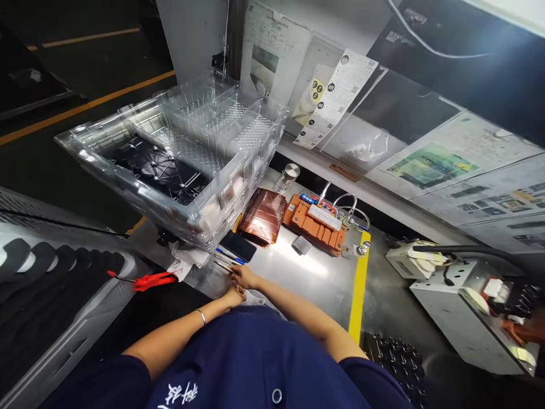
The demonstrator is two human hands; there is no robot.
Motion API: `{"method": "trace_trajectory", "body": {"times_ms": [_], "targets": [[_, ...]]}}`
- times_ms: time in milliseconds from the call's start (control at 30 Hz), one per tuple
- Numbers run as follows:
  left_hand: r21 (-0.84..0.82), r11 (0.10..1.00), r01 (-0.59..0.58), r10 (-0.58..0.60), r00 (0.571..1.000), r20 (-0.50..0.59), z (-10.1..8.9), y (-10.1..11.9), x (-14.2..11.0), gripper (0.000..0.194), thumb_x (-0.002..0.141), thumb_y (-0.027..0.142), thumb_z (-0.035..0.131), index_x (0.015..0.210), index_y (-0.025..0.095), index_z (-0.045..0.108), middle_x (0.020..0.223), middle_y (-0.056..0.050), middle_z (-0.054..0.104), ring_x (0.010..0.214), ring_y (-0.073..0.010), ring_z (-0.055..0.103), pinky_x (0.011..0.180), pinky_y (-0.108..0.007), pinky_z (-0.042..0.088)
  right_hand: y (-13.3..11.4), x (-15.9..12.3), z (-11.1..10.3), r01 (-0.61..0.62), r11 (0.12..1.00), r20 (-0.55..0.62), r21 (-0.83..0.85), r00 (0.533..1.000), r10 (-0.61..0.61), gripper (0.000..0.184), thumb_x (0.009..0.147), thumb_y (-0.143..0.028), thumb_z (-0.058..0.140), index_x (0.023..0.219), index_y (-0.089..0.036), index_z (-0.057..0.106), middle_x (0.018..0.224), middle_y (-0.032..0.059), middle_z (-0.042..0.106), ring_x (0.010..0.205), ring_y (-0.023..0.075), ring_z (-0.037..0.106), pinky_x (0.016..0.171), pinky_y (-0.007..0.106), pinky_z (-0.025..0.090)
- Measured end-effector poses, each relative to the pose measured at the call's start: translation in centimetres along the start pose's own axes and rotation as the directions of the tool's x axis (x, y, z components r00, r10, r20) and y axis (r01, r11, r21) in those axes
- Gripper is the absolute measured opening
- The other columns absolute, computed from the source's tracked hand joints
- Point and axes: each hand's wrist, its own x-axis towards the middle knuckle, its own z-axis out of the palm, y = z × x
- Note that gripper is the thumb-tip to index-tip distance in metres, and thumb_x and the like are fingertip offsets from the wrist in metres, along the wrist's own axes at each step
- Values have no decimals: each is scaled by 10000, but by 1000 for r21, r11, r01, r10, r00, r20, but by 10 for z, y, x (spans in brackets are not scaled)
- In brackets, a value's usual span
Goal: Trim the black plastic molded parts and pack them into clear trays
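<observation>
My right hand [244, 277] is closed at the front of the metal bench, its fingertips pinching the end of a thin pen [222, 266]. Just below it, close to my body, my left hand [235, 296] has its fingers curled in; whatever they hold is hidden. A white paper with a small printed code [256, 300] lies beside both hands, partly covered by my shirt. Blue pens [230, 255] lie beyond my right hand, next to a black phone [239, 247].
Stacked clear plastic trays [204, 218] with a black cast part [159, 165] stand left. Behind are a brown film-wrapped block [264, 215], a glass jar [286, 178] and an orange fixture [315, 224]. Red-handled pliers [154, 280] lie left, black parts [398, 360] right.
</observation>
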Motion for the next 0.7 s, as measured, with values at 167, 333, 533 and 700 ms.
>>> {"method": "trace_trajectory", "body": {"times_ms": [167, 333, 533, 700], "targets": [[85, 989, -121, 121, 993, -4, -7, 8, 14, 263, 765, 129, 660, 555, 144, 500, 526, 66, 456, 524, -72, 463, 527, -199, 393, -36, 9, -72, -71, 977, -275, -201, 961, 14, 128, 689, -135, 677, 753, -246, 686, 851, -38, 725, 850, 180, 643, 786, 285, 495], [66, 966, -249, 246, 968, 44, -10, 23, 16, 215, 607, 136, 632, 480, 194, 469, 424, 82, 381, 479, -93, 416, 483, -208, 329, -84, -40, -274, -305, 901, -721, -310, 693, -13, 183, 864, -216, 534, 911, -207, 711, 987, 49, 710, 942, 205, 611, 871, 337, 443], [-98, 926, -366, 376, 920, 114, -12, 59, 18, 182, 601, 339, 639, 670, 176, 599, 554, 43, 486, 539, -128, 460, 481, -245, 384, -121, -108, -449, -677, 723, -985, -139, 168, -32, 300, 888, -202, 486, 1116, -152, 675, 1147, 152, 638, 1091, 273, 558, 919, 391, 409], [-116, 896, -429, 441, 889, 120, -13, 76, 21, 228, 632, 377, 622, 698, 159, 631, 591, 14, 524, 568, -142, 468, 520, -259, 388, -109, -101, -475, -782, 620, -987, -67, 142, 72, 257, 794, -178, 617, 1030, -166, 719, 1077, 139, 672, 1022, 269, 590, 871, 375, 437]]}}
